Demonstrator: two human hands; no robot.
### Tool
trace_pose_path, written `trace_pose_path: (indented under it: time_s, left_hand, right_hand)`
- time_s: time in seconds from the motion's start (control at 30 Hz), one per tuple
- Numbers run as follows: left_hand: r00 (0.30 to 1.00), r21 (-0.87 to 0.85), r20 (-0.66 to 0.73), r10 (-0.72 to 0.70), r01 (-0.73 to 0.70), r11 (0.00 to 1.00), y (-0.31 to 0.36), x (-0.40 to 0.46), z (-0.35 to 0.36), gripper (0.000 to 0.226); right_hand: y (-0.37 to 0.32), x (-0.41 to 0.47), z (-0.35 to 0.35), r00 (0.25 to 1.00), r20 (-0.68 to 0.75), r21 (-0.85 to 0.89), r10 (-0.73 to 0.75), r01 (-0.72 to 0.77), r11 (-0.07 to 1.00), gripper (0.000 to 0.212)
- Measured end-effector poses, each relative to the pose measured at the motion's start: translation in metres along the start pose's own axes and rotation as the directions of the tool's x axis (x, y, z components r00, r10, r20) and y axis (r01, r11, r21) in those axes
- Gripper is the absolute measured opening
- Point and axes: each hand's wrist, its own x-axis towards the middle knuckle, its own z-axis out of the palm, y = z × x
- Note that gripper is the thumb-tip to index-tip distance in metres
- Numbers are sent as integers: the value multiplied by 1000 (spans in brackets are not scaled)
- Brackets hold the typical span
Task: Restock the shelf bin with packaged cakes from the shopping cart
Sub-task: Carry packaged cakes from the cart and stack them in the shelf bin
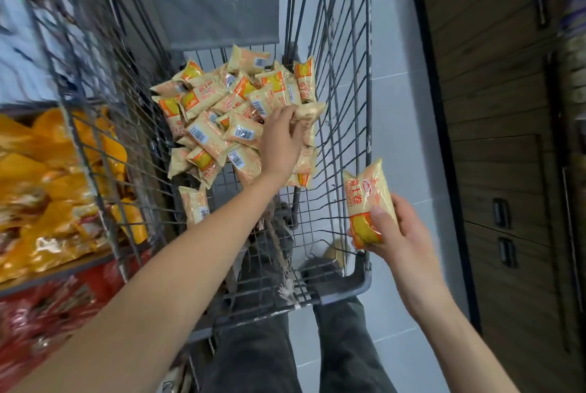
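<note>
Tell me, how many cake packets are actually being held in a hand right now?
2. The left hand grips one packet at the pile's right edge inside the cart; the right hand holds another packet outside it.

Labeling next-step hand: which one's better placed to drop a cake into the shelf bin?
Right, probably. The right hand already holds a cake pack outside the cart. The left hand is inside the cart, fingers on a pack in the pile.
</note>
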Motion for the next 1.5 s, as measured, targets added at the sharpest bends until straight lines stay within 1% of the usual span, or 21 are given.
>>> trace_pose_path:
  time_s: [0.1, 0.13, 0.2, 0.23, 0.3, 0.4, 0.47, 0.53, 0.57, 0.63, 0.73, 0.77, 0.83, 0.87, 0.93, 0.97, 1.03, 1.07, 1.17, 1.37, 1.5]
  left_hand:
    - [985, -267, 76, -157, 172, 948, 13, -45, -39, 19]
    - [952, -392, 164, -260, 304, 868, 19, -60, -52, 23]
    - [851, -603, 380, -363, 525, 600, 30, -89, -75, 24]
    - [816, -659, 460, -351, 578, 481, 35, -105, -83, 21]
    - [789, -697, 538, -298, 615, 369, 48, -131, -92, 20]
    - [792, -705, 543, -280, 611, 360, 63, -154, -89, 22]
    - [819, -666, 489, -300, 573, 477, 70, -158, -87, 18]
    - [849, -605, 456, -268, 517, 606, 74, -158, -85, 16]
    - [843, -588, 471, -260, 520, 620, 75, -157, -83, 16]
    - [781, -585, 561, -275, 609, 536, 76, -154, -81, 18]
    - [656, -609, 731, -187, 751, 254, 71, -146, -80, 23]
    - [648, -615, 743, -167, 760, 212, 66, -142, -79, 23]
    - [697, -641, 668, -261, 717, 273, 54, -127, -71, 18]
    - [729, -615, 586, -353, 684, 391, 48, -118, -63, 16]
    - [829, -378, 362, -426, 548, 746, 34, -96, -43, 14]
    - [893, -193, 292, -342, 405, 894, 26, -85, -31, 20]
    - [942, 159, 312, -124, 77, 984, 4, -65, -6, 42]
    - [934, 321, 351, -71, -49, 946, -7, -55, 5, 53]
    - [902, 653, 432, 8, -318, 687, -42, -32, 28, 66]
    - [858, 773, 512, 42, -481, 414, -71, -24, 46, 64]
    - [846, 757, 532, 34, -494, 428, -72, -16, 49, 61]
  right_hand:
    - [-2, -4, 7, 999, 37, 25, -27, 27, 999, 39]
    - [-3, -4, 9, 998, 56, 32, -34, 32, 999, 48]
    - [-4, -4, 13, 995, 91, 41, -50, 46, 998, 54]
    - [-4, -3, 16, 993, 100, 40, -55, 52, 998, 54]
    - [-4, -4, 22, 992, 113, 53, -59, 54, 997, 53]
    - [-4, -4, 26, 978, 206, 155, 23, -56, 986, 40]
    - [-5, -8, 24, 940, 330, 198, 84, -156, 968, 31]
    - [-5, -12, 18, 906, 415, 147, 86, -160, 976, 43]
    - [-4, -13, 15, 898, 432, 108, 82, -141, 984, 48]
    - [-3, -14, 9, 899, 434, 16, 63, -77, 997, 40]
    - [0, -10, 1, 933, 355, -43, 65, -53, 998, 33]
    - [1, -8, -3, 941, 332, -42, 65, -54, 998, 34]
    - [0, -6, -8, 950, 302, -26, 76, -72, 997, 36]
    - [0, -6, -10, 954, 288, -21, 84, -82, 996, 37]
    - [1, -6, -14, 960, 268, -21, 84, -81, 996, 38]
    - [2, -6, -16, 960, 266, -20, 84, -81, 996, 38]
    - [4, -7, -19, 958, 274, -21, 81, -78, 997, 38]
    - [5, -8, -19, 958, 277, -20, 77, -74, 997, 36]
    - [11, -8, -19, 961, 268, -14, 73, -72, 997, 33]
    - [21, -9, -15, 975, 211, -21, 70, -67, 998, 32]
    - [22, -9, -16, 978, 196, -32, 72, -67, 997, 33]
